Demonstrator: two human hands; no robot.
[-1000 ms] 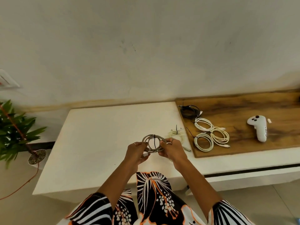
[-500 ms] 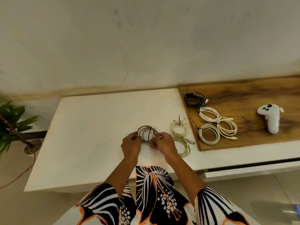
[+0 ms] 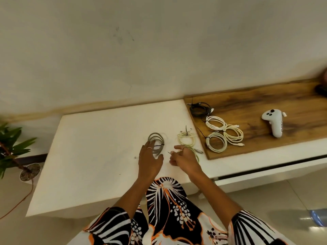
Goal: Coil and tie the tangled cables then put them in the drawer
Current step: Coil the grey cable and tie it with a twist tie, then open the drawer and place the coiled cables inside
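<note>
While left hand (image 3: 150, 159) fingers spread over grey coil (image 3: 156, 142) | right hand (image 3: 184, 159) loosely curled, empty

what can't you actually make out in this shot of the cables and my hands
- Yellowish cable coil, head view: its near loops are covered by the right hand.
- Grey coil: the left hand hides its near edge; touching or hovering is unclear.
- The thin dark thing at the right fingertips is too small to identify.
- Drawer: not visible as open or shut.
</note>
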